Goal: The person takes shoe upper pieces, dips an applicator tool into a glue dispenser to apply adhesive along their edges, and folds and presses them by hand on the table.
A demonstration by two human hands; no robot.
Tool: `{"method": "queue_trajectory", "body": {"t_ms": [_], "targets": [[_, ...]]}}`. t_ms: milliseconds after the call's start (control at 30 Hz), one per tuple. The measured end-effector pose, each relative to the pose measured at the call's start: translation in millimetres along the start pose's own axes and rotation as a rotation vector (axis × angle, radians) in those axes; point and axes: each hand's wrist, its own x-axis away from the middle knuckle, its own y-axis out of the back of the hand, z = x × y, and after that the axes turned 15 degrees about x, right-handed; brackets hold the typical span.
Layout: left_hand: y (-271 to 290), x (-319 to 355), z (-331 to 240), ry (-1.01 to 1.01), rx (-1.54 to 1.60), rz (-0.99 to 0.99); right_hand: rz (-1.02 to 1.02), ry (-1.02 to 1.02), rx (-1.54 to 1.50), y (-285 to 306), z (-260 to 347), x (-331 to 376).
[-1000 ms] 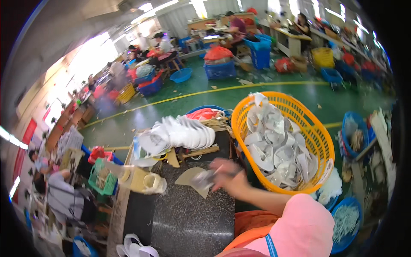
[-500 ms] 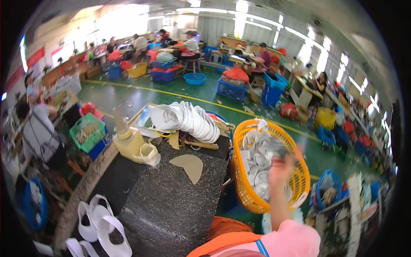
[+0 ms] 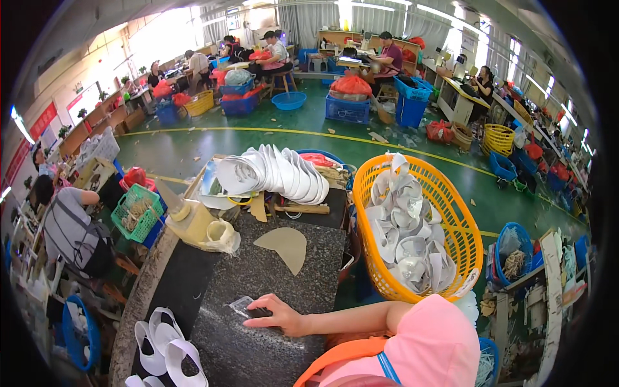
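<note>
My right hand point(image 3: 278, 315) is low over the dark speckled worktop point(image 3: 219, 345), its fingers curved around a small clear, flat-looking piece point(image 3: 240, 306) at the fingertips. Pale dusty streaks mark the surface there. Just beyond it lies a flat beige cut-out point(image 3: 284, 247) with a notch. A row of nested white curved pieces point(image 3: 274, 174) leans at the far end of the table. Several white looped pieces, shaped like shoe uppers point(image 3: 183, 361), sit at the near left. My left hand is out of view.
An orange basket point(image 3: 474, 248) of white curved pieces stands right of the table. A yellowish plastic container point(image 3: 193, 222) sits at its left edge, beside a green crate point(image 3: 137, 211). A person point(image 3: 74, 219) works at the left; others sit at benches beyond the green floor point(image 3: 258, 143).
My right hand has moved from over the orange basket leftward and down to the worktop. The view has shifted slightly. The beige cut-out and white stack remain in place.
</note>
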Motion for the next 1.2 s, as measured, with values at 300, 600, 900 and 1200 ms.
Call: {"method": "queue_trajectory", "body": {"t_ms": [300, 600, 900, 1200], "targets": [[25.6, 30.9, 28.9, 0.079, -0.004, 0.016, -0.003, 0.034, -0.057, 0.7, 14.2, -1.1], [20.2, 21.4, 8.9, 0.154, 0.050, 0.024, -0.091, -0.404, -0.098, 18.8, -77.1, -111.2], [20.2, 20.4, 22.1, 0.201, 0.045, -0.073, 0.205, -0.184, 0.444, -21.0, -231.7, -204.3], [37.1, 14.9, 39.6, 0.292, 0.022, -0.242, 0.076, -0.053, 0.355, -31.8, -106.7, -153.3]]}}
